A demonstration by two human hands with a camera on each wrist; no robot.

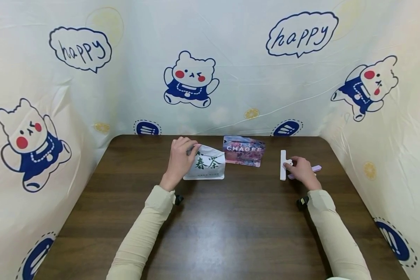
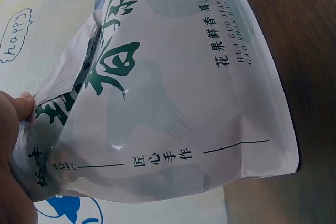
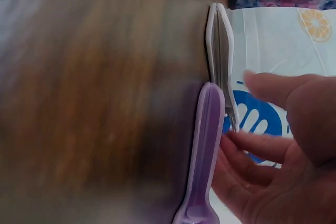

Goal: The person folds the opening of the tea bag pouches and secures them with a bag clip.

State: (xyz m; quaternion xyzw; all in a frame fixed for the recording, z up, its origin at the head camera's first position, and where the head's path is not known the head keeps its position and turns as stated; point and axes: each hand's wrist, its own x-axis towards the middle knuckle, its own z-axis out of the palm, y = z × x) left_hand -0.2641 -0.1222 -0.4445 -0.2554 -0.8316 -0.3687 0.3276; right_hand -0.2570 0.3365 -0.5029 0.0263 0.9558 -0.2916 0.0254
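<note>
A white tea bag with green characters (image 1: 206,163) stands on the table, its upper edge bent over. My left hand (image 1: 181,157) pinches that upper edge at the bag's left corner; the left wrist view shows the printed face of the pouch (image 2: 157,87) close up. On the right lies a white bag clip (image 1: 282,171) with a small handle. My right hand (image 1: 301,170) is at this handle, thumb and fingers spread apart, fingertips touching or nearly touching the white clip (image 3: 223,51). Beside it, partly under the hand in the head view, lies a purple bag clip (image 3: 206,145).
A pink and blue CHAGEE pouch (image 1: 245,151) sits at the back of the table, just right of the white bag. The dark wooden table (image 1: 210,233) ends at a printed cloth (image 1: 231,77) behind and on both sides.
</note>
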